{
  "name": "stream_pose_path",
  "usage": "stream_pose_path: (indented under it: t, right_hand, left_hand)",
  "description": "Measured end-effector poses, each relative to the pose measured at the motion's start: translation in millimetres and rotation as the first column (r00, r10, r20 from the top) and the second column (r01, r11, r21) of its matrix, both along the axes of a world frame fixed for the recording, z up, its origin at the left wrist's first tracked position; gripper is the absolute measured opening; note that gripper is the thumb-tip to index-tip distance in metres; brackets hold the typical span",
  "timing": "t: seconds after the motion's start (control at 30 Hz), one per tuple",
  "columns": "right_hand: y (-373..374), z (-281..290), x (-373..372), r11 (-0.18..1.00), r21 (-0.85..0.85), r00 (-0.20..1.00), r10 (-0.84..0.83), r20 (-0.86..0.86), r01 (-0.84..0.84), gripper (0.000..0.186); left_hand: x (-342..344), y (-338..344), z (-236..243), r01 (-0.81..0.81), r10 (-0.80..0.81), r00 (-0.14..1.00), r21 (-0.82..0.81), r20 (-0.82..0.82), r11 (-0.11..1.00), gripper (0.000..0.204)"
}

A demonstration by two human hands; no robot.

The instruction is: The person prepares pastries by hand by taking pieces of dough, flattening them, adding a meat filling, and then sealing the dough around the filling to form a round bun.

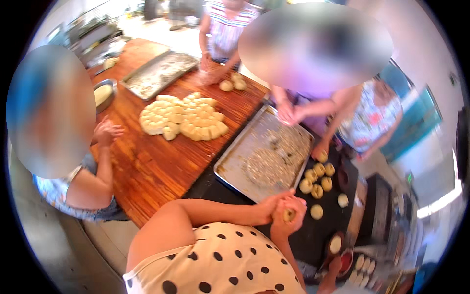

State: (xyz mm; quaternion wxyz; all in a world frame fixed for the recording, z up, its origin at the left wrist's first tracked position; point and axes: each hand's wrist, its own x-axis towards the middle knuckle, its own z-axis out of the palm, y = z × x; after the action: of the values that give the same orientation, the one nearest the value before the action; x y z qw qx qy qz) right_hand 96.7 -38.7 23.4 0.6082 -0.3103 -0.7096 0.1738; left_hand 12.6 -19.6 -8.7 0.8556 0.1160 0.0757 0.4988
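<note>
Both my hands meet at the near edge of a metal baking tray [230, 156]. Cupped in my right hand [293, 225] is a small ball of dough [289, 214], its tan side showing between the fingers. My left hand [272, 205] closes against it from the left, its fingers bent over the top; the fingertips are partly hidden. A crumbly, light-brown mixture [267, 166] lies spread in the tray. Several rounded dough pieces [317, 191] sit to the right on the black worktop [205, 185], with one dough ball [317, 211] close to my right hand.
Many cut dough pieces [183, 117] cover part of the wooden table [142, 171]. Behind them stands a floured tray [161, 73]. Co-workers surround the table; one person's hands [291, 113] are over my tray's far end. A person's hand [333, 269] holds a red bowl at lower right.
</note>
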Motion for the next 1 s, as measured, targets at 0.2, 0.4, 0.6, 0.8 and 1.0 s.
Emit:
stream_pose_path:
  t: [0.2, 0.4, 0.6, 0.8, 1.0]
  right_hand:
    - [-0.3, 18.6, -2.3, 0.982, -0.117, 0.989, 0.150, -0.013, -0.150, 0.030]
    - [8.6, 10.2, 12.6, 0.955, -0.084, 0.946, 0.294, 0.136, -0.285, 0.022]
    - [8.4, 7.5, 8.9, 0.982, -0.135, 0.951, 0.085, -0.296, -0.130, 0.014]
    - [-1.4, 19.1, -0.7, 0.988, -0.093, 0.991, 0.124, -0.041, -0.127, 0.016]
    - [-5.5, 20.0, -5.8, 0.996, -0.091, 0.992, -0.015, -0.125, 0.003, 0.008]
  left_hand:
    - [-11.0, 5.3, -6.1, -0.128, 0.123, 0.984, -0.035, -0.126, 0.991, 0.040]
    - [-10.8, 17.3, -3.9, 0.138, -0.139, 0.989, -0.034, -0.058, 0.990, 0.058]
    - [-11.1, 6.9, 33.3, -0.049, 0.049, 0.999, 0.032, 0.019, 0.998, 0.061]
    - [-5.1, 2.5, 15.4, -0.071, 0.074, 0.996, -0.064, 0.049, 0.995, 0.042]
    - [-5.3, -7.0, 33.1, -0.024, 0.025, 1.000, -0.133, 0.009, 0.991, 0.045]
